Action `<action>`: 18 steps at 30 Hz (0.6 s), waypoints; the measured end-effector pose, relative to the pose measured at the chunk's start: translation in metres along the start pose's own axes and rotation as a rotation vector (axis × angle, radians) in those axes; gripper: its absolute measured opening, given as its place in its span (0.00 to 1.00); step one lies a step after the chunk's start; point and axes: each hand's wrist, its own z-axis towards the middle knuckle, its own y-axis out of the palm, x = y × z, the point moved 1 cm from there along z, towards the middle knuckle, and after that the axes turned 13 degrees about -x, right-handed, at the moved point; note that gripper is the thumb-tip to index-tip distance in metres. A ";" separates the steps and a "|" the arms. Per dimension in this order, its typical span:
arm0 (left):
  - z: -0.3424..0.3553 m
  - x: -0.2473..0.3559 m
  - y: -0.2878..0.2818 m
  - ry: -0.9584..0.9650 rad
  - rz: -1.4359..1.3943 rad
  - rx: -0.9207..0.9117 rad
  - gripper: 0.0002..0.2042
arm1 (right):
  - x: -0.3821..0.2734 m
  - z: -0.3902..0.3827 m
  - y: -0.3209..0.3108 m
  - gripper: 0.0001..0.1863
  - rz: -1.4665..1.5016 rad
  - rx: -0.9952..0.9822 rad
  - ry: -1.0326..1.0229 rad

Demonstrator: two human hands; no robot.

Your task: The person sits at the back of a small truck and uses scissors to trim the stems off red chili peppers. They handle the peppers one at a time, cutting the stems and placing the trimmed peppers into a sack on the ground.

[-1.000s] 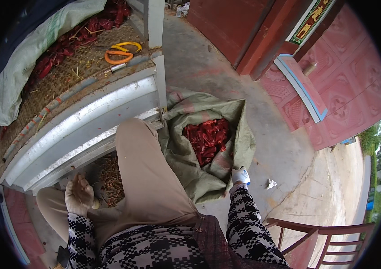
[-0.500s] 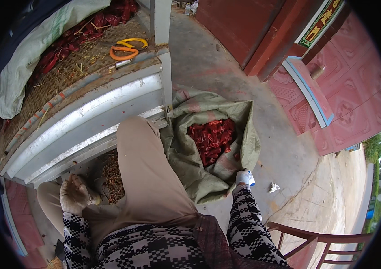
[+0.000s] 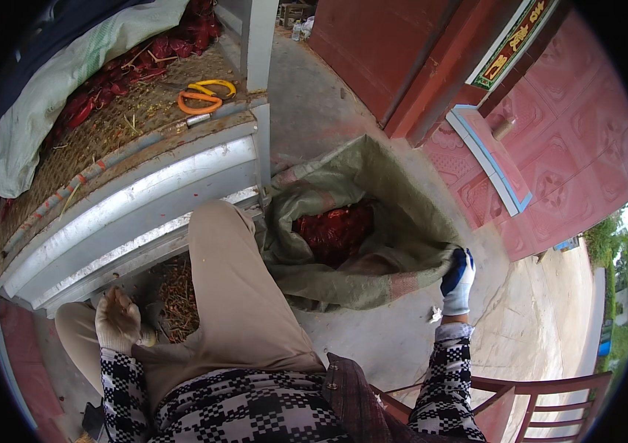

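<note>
My left hand (image 3: pixel 117 319), in a pale, stained glove, rests palm up by my bent left leg, fingers loosely curled and apart, nothing visible in it. My right hand (image 3: pixel 458 275), in a white and blue glove, grips the rim of a large green woven sack (image 3: pixel 395 288). Dark red dried peppers (image 3: pixel 332 230) lie inside the sack, beside my raised knee. At upper left, on a rusty truck bed, red peppers (image 3: pixel 88 103) lie beside a white sack (image 3: pixel 15 144), with orange- and yellow-handled tools (image 3: pixel 199 100) near the bed's edge.
A metal side panel (image 3: pixel 129 199) bounds the left, with stems (image 3: pixel 173 303) on the ground below. Red doors (image 3: pixel 358 52) and pink tiled wall (image 3: pixel 565 148) stand behind and right. A dark red wooden chair (image 3: pixel 557 387) is at lower right; white scrap (image 3: pixel 436 314) lies near my right hand.
My right hand has moved up and outward to the right, pulling the sack's rim wider and raising its far side; the peppers now sit more in shadow. My left hand stays by my leg.
</note>
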 end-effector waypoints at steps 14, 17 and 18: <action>0.000 -0.005 0.014 0.007 -0.041 0.141 0.14 | 0.085 0.038 -0.111 0.15 -0.809 0.174 0.485; -0.006 -0.003 0.001 0.019 0.025 0.091 0.14 | 0.083 0.021 -0.104 0.27 -1.260 0.096 0.674; -0.006 -0.003 -0.001 0.025 0.033 0.089 0.14 | 0.084 0.018 -0.098 0.28 -1.315 0.089 0.674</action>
